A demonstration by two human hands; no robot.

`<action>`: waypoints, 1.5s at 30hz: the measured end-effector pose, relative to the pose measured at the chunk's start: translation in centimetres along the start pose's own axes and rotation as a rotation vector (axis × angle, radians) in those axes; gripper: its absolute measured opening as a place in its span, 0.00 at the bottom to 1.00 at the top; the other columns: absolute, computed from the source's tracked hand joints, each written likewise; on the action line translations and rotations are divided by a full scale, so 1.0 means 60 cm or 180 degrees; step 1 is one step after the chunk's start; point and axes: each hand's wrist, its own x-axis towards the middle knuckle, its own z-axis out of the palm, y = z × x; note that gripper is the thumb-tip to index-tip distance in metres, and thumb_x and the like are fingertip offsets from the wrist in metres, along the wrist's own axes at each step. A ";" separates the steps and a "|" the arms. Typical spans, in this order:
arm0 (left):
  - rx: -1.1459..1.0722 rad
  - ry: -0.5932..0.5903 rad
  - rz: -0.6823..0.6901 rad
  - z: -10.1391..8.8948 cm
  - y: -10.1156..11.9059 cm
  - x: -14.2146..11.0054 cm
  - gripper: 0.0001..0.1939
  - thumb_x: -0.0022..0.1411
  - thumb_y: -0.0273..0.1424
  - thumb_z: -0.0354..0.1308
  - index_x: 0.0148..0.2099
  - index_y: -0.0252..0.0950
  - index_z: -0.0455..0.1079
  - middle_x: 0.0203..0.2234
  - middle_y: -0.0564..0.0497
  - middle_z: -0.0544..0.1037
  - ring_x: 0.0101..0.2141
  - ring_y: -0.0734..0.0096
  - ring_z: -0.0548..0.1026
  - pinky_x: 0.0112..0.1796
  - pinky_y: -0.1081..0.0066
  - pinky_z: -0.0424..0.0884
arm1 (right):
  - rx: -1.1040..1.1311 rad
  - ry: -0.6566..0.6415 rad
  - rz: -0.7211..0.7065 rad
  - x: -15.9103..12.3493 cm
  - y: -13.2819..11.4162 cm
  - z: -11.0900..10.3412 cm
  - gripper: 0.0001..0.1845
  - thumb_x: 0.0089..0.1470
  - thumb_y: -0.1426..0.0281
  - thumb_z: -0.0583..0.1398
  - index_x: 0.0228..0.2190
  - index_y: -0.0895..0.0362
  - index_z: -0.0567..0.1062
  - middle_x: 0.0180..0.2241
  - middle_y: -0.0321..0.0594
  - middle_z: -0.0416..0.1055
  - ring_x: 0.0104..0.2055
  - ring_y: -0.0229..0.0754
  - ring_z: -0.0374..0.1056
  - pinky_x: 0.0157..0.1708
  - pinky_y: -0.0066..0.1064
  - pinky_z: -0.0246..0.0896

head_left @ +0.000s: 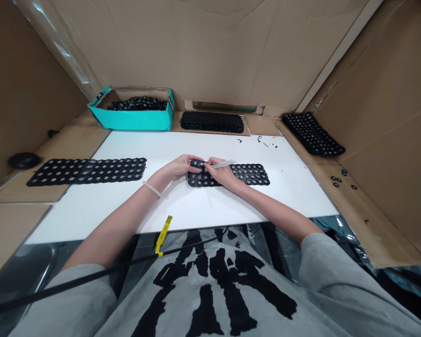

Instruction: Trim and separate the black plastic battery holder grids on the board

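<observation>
A black sheet with rows of round, grey-centred pieces (250, 174) lies on the white board in front of me. My left hand (183, 167) grips its left end, thumb on top. My right hand (220, 172) rests over the middle of the sheet, its fingers closed around a pale, slim pen-like tool (223, 164). The tool's tip is at the sheet's upper edge, near my left fingertips, and too small to make out. Left of my hands lies a longer black sheet of the same kind (91, 171), partly over the cardboard.
A turquoise box (136, 120) of black pieces stands at the back left. Beside it is a stack of black sheets (212, 122). Another black sheet (312, 134) leans at the right wall, with several loose rings (336, 179) nearby. Black scraps (265, 144) dot the board (182, 210). Cardboard walls (210, 51) surround it.
</observation>
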 end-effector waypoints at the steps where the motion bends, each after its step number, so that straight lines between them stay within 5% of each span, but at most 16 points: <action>1: 0.0012 0.0005 0.0021 -0.001 -0.001 0.001 0.25 0.39 0.25 0.69 0.45 0.34 0.75 0.33 0.50 0.80 0.35 0.69 0.74 0.40 0.69 0.67 | -0.0018 0.0017 -0.0008 0.000 0.000 0.002 0.16 0.58 0.61 0.54 0.22 0.54 0.63 0.22 0.33 0.63 0.27 0.38 0.60 0.30 0.29 0.50; 10: 0.0246 -0.0067 0.0171 -0.005 -0.013 0.009 0.22 0.40 0.29 0.69 0.42 0.32 0.75 0.31 0.50 0.79 0.32 0.69 0.73 0.37 0.70 0.66 | 0.0087 0.0167 0.0179 0.001 0.003 0.009 0.16 0.56 0.59 0.55 0.22 0.55 0.65 0.22 0.33 0.66 0.28 0.37 0.62 0.29 0.28 0.49; 15: 0.1351 0.0205 0.0386 -0.012 -0.011 0.005 0.13 0.45 0.36 0.67 0.30 0.34 0.70 0.22 0.54 0.72 0.26 0.71 0.67 0.28 0.72 0.59 | 0.0633 0.0180 0.0484 0.006 0.006 0.006 0.18 0.53 0.58 0.57 0.19 0.55 0.66 0.19 0.32 0.65 0.25 0.37 0.62 0.30 0.28 0.53; 19: 0.2010 0.0206 0.0407 -0.014 -0.003 -0.001 0.15 0.48 0.39 0.65 0.24 0.35 0.66 0.18 0.55 0.67 0.23 0.73 0.62 0.26 0.72 0.54 | 0.0659 0.0174 0.0499 0.006 0.004 0.005 0.19 0.52 0.56 0.57 0.19 0.55 0.66 0.19 0.32 0.65 0.25 0.37 0.61 0.29 0.28 0.53; 28: 0.0943 0.0018 0.0026 -0.006 -0.005 -0.002 0.12 0.45 0.35 0.66 0.26 0.33 0.68 0.19 0.54 0.69 0.24 0.72 0.64 0.28 0.72 0.57 | 0.0207 0.0092 0.0276 -0.002 0.000 0.006 0.16 0.55 0.59 0.56 0.21 0.55 0.66 0.22 0.32 0.66 0.28 0.37 0.62 0.30 0.28 0.51; 36: 0.0947 -0.0332 -0.0236 -0.013 0.006 -0.003 0.14 0.44 0.39 0.67 0.26 0.34 0.70 0.21 0.52 0.72 0.24 0.71 0.65 0.28 0.71 0.59 | -0.0195 0.0108 0.0169 -0.004 -0.008 0.007 0.16 0.57 0.59 0.56 0.22 0.55 0.67 0.24 0.34 0.69 0.29 0.38 0.63 0.30 0.29 0.49; 40: 0.1542 -0.0001 0.0098 -0.026 0.004 -0.005 0.15 0.46 0.40 0.67 0.25 0.35 0.69 0.18 0.54 0.68 0.22 0.73 0.62 0.25 0.72 0.55 | 0.0280 0.0066 0.0124 0.009 -0.009 -0.011 0.17 0.55 0.57 0.58 0.22 0.56 0.70 0.25 0.35 0.70 0.31 0.38 0.65 0.34 0.29 0.55; 45: 0.1380 0.0382 0.0278 -0.035 -0.007 -0.006 0.14 0.48 0.40 0.64 0.27 0.35 0.69 0.20 0.54 0.69 0.22 0.74 0.64 0.26 0.73 0.56 | 0.0896 0.0431 0.0131 0.029 -0.022 -0.026 0.17 0.53 0.55 0.60 0.25 0.56 0.71 0.21 0.32 0.67 0.26 0.36 0.63 0.31 0.28 0.57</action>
